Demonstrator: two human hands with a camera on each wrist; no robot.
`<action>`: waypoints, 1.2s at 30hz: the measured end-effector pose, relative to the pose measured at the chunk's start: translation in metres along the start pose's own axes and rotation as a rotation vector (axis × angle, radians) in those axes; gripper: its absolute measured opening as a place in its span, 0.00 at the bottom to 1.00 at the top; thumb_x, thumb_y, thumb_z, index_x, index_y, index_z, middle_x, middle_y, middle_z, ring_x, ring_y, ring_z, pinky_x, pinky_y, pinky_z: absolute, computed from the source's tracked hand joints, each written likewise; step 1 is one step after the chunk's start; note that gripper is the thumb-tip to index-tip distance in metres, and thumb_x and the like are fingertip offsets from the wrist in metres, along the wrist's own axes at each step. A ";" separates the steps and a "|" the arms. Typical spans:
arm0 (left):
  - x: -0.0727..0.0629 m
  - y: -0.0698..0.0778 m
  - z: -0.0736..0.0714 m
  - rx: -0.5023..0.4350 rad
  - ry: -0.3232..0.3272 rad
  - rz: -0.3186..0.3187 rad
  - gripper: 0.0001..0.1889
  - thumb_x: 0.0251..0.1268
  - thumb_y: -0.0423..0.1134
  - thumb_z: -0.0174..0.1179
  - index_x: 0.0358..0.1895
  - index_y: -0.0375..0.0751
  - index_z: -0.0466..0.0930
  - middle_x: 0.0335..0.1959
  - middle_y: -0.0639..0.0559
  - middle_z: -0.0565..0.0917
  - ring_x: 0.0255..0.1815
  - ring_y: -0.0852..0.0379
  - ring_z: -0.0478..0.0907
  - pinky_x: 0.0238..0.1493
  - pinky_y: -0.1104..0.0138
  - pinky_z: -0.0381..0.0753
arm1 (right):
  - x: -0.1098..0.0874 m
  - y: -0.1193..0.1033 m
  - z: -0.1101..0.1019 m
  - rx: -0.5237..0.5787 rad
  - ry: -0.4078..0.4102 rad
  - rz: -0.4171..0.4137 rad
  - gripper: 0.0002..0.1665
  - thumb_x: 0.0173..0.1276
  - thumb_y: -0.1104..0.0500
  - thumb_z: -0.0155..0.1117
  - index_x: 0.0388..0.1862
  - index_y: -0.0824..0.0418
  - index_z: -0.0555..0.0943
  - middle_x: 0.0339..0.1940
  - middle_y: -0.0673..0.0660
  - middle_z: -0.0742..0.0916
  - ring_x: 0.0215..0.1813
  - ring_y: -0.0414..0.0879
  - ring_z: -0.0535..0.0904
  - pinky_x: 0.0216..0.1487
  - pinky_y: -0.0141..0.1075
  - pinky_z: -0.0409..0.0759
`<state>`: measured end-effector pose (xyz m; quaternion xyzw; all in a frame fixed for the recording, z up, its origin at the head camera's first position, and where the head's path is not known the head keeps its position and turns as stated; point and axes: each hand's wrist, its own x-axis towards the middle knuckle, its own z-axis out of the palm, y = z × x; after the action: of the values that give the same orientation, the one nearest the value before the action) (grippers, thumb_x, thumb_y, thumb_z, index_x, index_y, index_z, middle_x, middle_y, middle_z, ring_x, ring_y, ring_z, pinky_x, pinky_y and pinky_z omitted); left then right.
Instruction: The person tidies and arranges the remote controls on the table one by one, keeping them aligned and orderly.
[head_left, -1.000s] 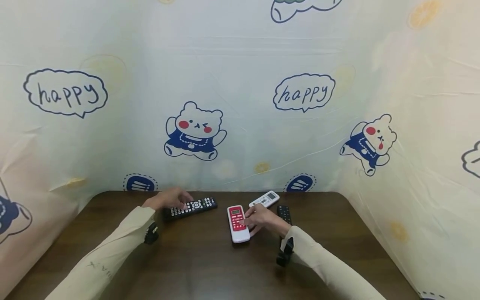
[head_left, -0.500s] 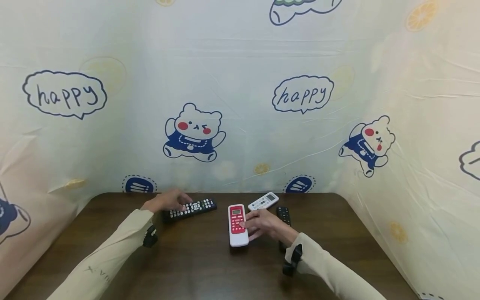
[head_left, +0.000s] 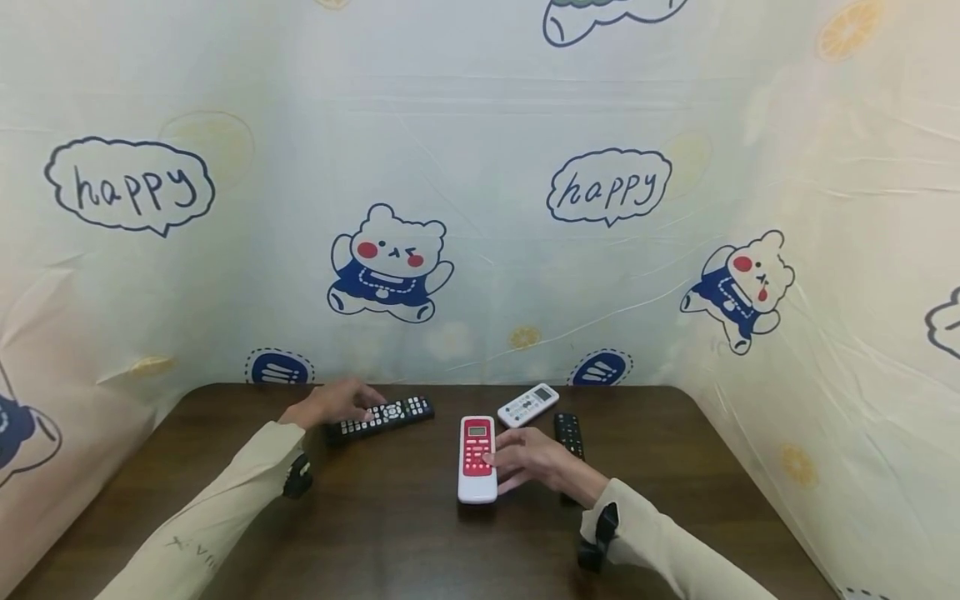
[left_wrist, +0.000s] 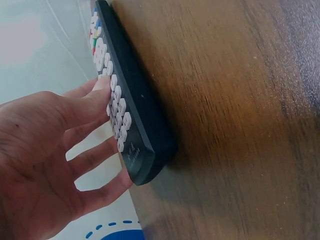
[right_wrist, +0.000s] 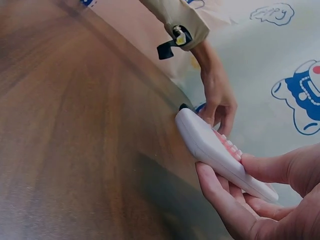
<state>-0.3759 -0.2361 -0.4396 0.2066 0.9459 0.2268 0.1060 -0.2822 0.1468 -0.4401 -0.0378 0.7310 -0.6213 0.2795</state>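
Observation:
My left hand (head_left: 335,402) is at the near end of a black remote control (left_wrist: 145,115) with white buttons. In the left wrist view its thumb rests on the buttons and its fingers reach the far edge. That remote lies slantwise at the back left of the table. With thumb and fingers my right hand (head_left: 536,458) pinches a white air-conditioner remote (right_wrist: 210,142) with a red button panel. The thumb sits on its button side, the fingers are under it, and its screen end points away from me. In the right wrist view it is tilted above the wood.
A smaller white air-conditioner remote (head_left: 528,406) lies at the back of the brown wooden table (head_left: 390,542). Beside it lies another black remote (head_left: 570,435), partly hidden by the right hand. A printed cloth (head_left: 487,167) hangs behind and at both sides.
My right hand and the red-and-white remote have come a little toward me and to the right, and the remote has turned straighter. The left hand and its black remote stay where they were.

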 end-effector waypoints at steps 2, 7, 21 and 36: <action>0.000 0.001 -0.001 0.011 0.001 0.012 0.17 0.69 0.33 0.68 0.60 0.42 0.87 0.58 0.41 0.87 0.54 0.45 0.82 0.60 0.42 0.82 | -0.004 0.000 0.000 -0.001 -0.004 -0.002 0.30 0.72 0.62 0.70 0.68 0.73 0.72 0.50 0.66 0.89 0.49 0.56 0.90 0.48 0.48 0.90; 0.002 0.006 -0.004 0.028 0.005 0.020 0.17 0.70 0.33 0.68 0.60 0.41 0.86 0.59 0.40 0.86 0.56 0.43 0.82 0.61 0.37 0.79 | -0.011 -0.002 0.002 0.002 -0.010 0.000 0.31 0.72 0.61 0.71 0.68 0.71 0.72 0.51 0.66 0.89 0.50 0.55 0.90 0.47 0.47 0.90; 0.000 0.008 0.000 0.030 0.010 0.022 0.17 0.69 0.34 0.68 0.60 0.41 0.86 0.59 0.40 0.87 0.59 0.38 0.81 0.61 0.31 0.75 | -0.023 0.009 0.013 0.046 0.009 -0.064 0.40 0.71 0.65 0.71 0.77 0.66 0.64 0.57 0.66 0.86 0.47 0.54 0.90 0.43 0.50 0.91; 0.002 0.001 0.003 0.035 0.021 -0.014 0.17 0.69 0.34 0.68 0.60 0.43 0.87 0.61 0.39 0.85 0.63 0.35 0.78 0.63 0.28 0.71 | -0.021 0.016 0.025 -0.013 0.005 -0.061 0.42 0.70 0.65 0.72 0.79 0.66 0.64 0.55 0.63 0.85 0.45 0.53 0.89 0.39 0.47 0.91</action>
<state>-0.3763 -0.2332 -0.4417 0.1994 0.9521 0.2118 0.0943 -0.2485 0.1368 -0.4490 -0.0604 0.7344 -0.6248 0.2582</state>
